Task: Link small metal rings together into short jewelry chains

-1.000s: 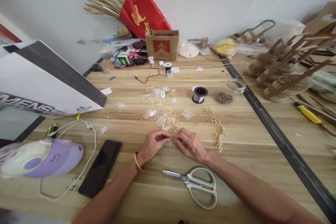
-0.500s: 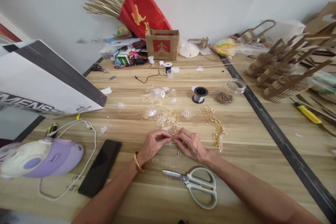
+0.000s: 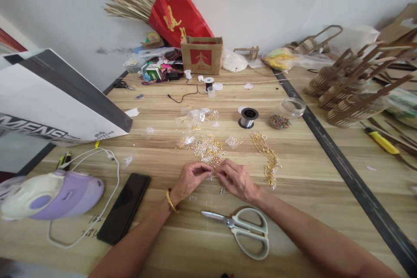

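My left hand point(image 3: 192, 177), with a gold bangle point(image 3: 172, 201) on its wrist, pinches thumb against fingertips. Almost touching it, my right hand point(image 3: 237, 180) is also closed in a pinch. What lies between the fingertips is too small to make out; tiny clear beads point(image 3: 210, 178) show just below them. A pile of gold and silver jewellery findings point(image 3: 208, 150) is spread right behind the hands. Scissors point(image 3: 243, 228) with pale handles rest nearer me, blades pointing left. Right of my right hand lies a bunch of gold chains point(image 3: 269, 160).
A spool of clear line point(image 3: 248, 118) and a glass jar of beads point(image 3: 286, 114) stand farther back. At left are a black phone point(image 3: 124, 208), a purple-and-white device point(image 3: 65, 195) with a white cable, and a large box point(image 3: 58, 100). Woven baskets point(image 3: 345, 91) stand at right.
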